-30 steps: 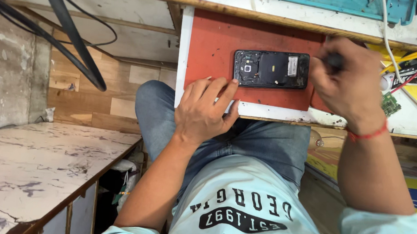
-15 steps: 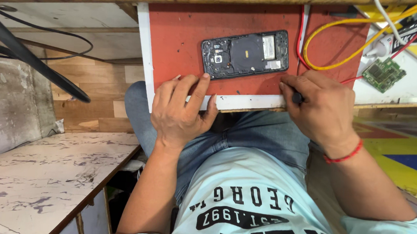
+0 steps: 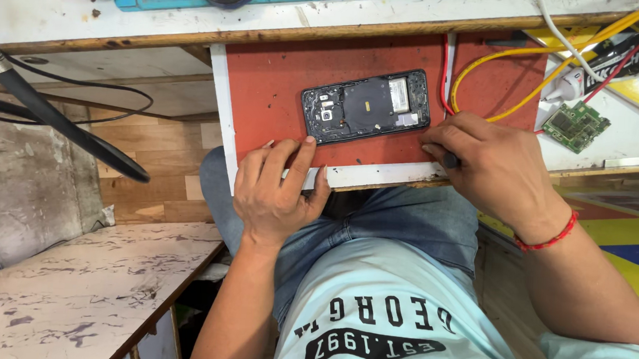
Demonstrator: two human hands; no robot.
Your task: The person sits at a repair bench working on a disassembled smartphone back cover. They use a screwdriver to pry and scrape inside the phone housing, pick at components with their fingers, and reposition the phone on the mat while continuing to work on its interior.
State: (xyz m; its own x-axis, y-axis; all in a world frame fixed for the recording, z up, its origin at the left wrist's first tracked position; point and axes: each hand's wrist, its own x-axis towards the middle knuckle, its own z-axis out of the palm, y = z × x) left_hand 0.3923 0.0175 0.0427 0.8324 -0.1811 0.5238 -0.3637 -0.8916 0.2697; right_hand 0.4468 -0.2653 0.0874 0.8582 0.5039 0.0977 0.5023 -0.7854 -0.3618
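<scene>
Plainly the opened phone (image 3: 366, 105) lies loose mid-mat (image 3: 266, 87). Left hand (image 3: 274, 195) lies spread flat over the bench's near edge; right hand (image 3: 494, 172) is pinched on a dark tool (image 3: 450, 161). A slip could gouge the exposed parts.

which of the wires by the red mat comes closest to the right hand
The yellow wire. It loops down across the red mat and ends just above the right hand, while the white wire stays further up on the bench.

An opened phone (image 3: 366, 105) lies on the red mat (image 3: 281, 88), the left hand (image 3: 278, 192) resting on the mat's near edge while the right hand (image 3: 494, 172) grips a dark tool (image 3: 450, 160) just beside the phone's corner.
</scene>
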